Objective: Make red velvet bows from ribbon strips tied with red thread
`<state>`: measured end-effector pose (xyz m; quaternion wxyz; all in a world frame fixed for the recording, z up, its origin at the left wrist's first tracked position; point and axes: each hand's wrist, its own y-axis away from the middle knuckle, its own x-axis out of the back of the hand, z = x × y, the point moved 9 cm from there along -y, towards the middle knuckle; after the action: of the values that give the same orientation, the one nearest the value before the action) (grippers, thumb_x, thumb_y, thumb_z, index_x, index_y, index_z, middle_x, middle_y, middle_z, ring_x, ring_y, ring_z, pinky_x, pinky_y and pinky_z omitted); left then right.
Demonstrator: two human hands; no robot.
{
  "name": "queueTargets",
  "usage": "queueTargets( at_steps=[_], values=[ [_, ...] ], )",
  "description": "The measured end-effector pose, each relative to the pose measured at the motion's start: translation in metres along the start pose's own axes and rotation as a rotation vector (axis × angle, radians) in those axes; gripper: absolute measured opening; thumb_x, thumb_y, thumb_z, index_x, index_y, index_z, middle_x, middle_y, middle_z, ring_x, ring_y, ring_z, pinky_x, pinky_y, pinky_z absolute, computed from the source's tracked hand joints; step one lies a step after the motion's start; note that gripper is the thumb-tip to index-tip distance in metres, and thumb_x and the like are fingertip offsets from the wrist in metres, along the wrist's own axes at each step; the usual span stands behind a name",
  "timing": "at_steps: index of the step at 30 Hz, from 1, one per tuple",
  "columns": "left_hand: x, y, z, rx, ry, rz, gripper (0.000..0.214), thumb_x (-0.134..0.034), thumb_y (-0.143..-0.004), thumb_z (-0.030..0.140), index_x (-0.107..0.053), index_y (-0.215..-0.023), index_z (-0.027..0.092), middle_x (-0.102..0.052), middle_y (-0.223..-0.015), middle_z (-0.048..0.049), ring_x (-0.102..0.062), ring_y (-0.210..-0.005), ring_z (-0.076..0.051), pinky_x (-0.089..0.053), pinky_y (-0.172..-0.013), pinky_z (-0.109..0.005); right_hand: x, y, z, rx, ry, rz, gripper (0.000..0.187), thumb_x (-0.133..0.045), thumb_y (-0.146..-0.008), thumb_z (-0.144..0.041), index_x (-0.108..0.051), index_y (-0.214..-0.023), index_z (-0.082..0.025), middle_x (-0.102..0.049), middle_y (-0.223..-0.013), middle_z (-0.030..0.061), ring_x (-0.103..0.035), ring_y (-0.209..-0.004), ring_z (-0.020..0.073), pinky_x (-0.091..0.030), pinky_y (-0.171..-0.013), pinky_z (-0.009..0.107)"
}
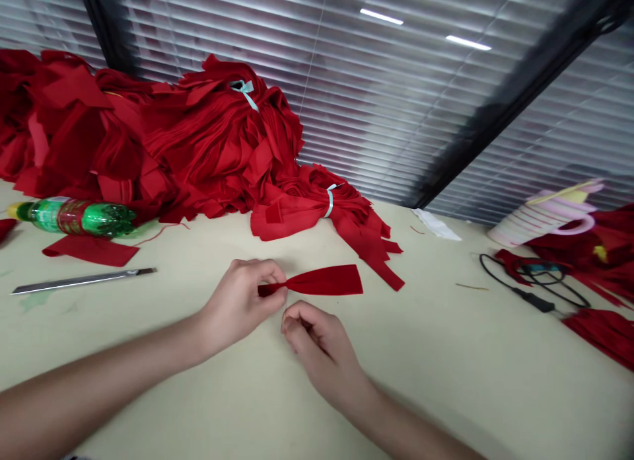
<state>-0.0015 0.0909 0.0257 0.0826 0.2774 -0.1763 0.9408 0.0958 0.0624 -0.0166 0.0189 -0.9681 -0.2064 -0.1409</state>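
1. A green plastic bottle [74, 217] lies on its side on the pale surface [446, 387]; its contents can't be made out. A tilted stack of pink cups [545, 219] sits far right.
2. The left hand [238, 308] reaches in from the lower left, its fingers [270, 273] pinching the gathered end of a red felt strip [324, 281], which fans out rightward, just above the surface.
3. The right hand [319, 354] rests just beside it, its fingers [297, 322] curled inward; whether they grasp anything can't be told.

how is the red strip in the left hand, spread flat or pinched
Pinched: the left hand grips the red fabric strip at its narrow gathered end, while the far end fans out wide.
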Motion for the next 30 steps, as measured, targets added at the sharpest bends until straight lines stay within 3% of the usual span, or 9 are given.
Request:
queueTargets(
  at_steps=[8, 12, 19, 25, 30],
  values=[
    [0.006, -0.001, -0.006, 0.087, 0.226, 0.037, 0.007, -0.054, -0.074, 0.013, -0.060, -0.074, 0.016, -0.063, -0.073, 0.0008, -0.059, -0.072, -0.012, -0.046, -0.059, -0.019, 0.005, -0.003, -0.001, -0.014, -0.030, 0.038, 0.018, -0.039, -0.073, -0.014, -0.035, -0.056, -0.019, -0.030, -0.051, -0.0052, -0.027, -0.049, 0.0081, -0.021, -0.044, 0.023],
    [0.006, -0.001, -0.005, 0.066, 0.198, 0.041, 0.005, -0.055, -0.075, 0.015, -0.060, -0.075, 0.017, -0.063, -0.075, 0.0005, -0.059, -0.073, -0.013, -0.046, -0.060, -0.020, 0.017, -0.007, 0.004, -0.035, -0.133, 0.109, 0.016, -0.039, -0.074, -0.017, -0.037, -0.057, -0.019, -0.033, -0.052, -0.0051, -0.029, -0.049, 0.0085, -0.023, -0.045, 0.023],
    [0.007, 0.001, -0.008, 0.105, 0.148, 0.071, 0.003, -0.055, -0.074, 0.017, -0.054, -0.077, 0.018, -0.062, -0.076, 0.0006, -0.061, -0.077, -0.014, -0.047, -0.060, -0.022, 0.007, -0.003, 0.005, -0.054, -0.049, 0.027, 0.020, -0.039, -0.076, -0.018, -0.034, -0.057, -0.019, -0.029, -0.052, -0.0056, -0.026, -0.049, 0.0083, -0.021, -0.044, 0.024],
    [0.011, 0.001, -0.012, 0.133, 0.155, 0.121, 0.024, -0.059, -0.072, 0.018, -0.050, -0.094, 0.020, -0.064, -0.080, 0.0007, -0.064, -0.081, -0.015, -0.050, -0.067, -0.025, 0.009, -0.003, 0.006, -0.054, -0.051, 0.050, 0.022, -0.039, -0.079, -0.021, -0.035, -0.058, -0.019, -0.031, -0.053, -0.0053, -0.028, -0.050, 0.0085, -0.022, -0.046, 0.024],
    [0.012, 0.000, -0.005, 0.064, 0.120, 0.115, 0.007, -0.059, -0.073, 0.016, -0.061, -0.080, 0.018, -0.067, -0.081, 0.0000, -0.064, -0.077, -0.014, -0.050, -0.072, -0.024, 0.010, -0.003, 0.007, -0.068, -0.058, 0.050, 0.023, -0.040, -0.079, -0.022, -0.035, -0.057, -0.019, -0.032, -0.052, -0.0053, -0.029, -0.050, 0.0084, -0.023, -0.046, 0.024]
  ],
)
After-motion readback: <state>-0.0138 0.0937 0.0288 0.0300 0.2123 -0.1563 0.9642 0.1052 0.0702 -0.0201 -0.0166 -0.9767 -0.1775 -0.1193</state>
